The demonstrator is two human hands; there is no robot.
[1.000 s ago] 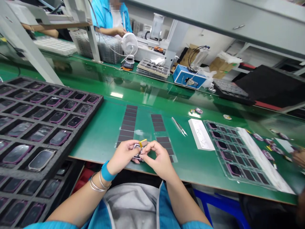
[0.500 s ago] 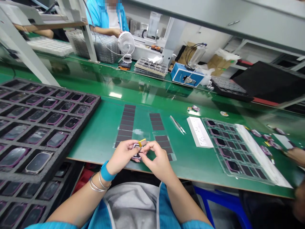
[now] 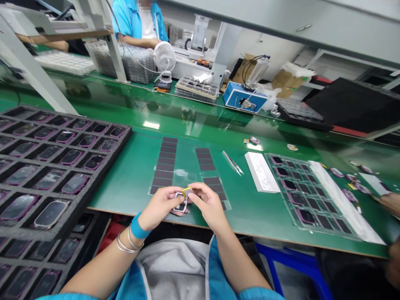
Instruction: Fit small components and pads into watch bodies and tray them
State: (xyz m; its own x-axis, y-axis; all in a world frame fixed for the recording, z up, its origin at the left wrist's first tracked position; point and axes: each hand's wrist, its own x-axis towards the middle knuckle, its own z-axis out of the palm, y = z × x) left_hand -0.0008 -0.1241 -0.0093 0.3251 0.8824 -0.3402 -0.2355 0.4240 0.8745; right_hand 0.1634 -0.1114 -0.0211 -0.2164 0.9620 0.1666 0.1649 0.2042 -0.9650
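Note:
My left hand (image 3: 160, 205) is closed around a small smartwatch case (image 3: 180, 207), its open inside facing up. Between the thumb and fingers of my right hand (image 3: 208, 205) is a flat silver battery with a yellow edge (image 3: 187, 191), tilted up at the case's far side. Whether a wire joins battery and case is too small to tell. Just beyond my hands lie a long strip of dark adhesive pads (image 3: 165, 160) and shorter pad sheets (image 3: 205, 159). Tweezers (image 3: 231, 162) rest to the right of these.
A grey foam tray (image 3: 125, 143) of watches stands at left. Right of the tweezers are a white block (image 3: 261, 171) and a clear plastic tray (image 3: 298, 228) with dark screens. Loose watch parts (image 3: 350, 195) lie near another person's hand (image 3: 390, 203). A fan (image 3: 164, 56) stands at the back.
My right hand has shifted its grip onto the battery, which now leans lower, its silver face showing. The case's open inside is more exposed. My left hand keeps its hold.

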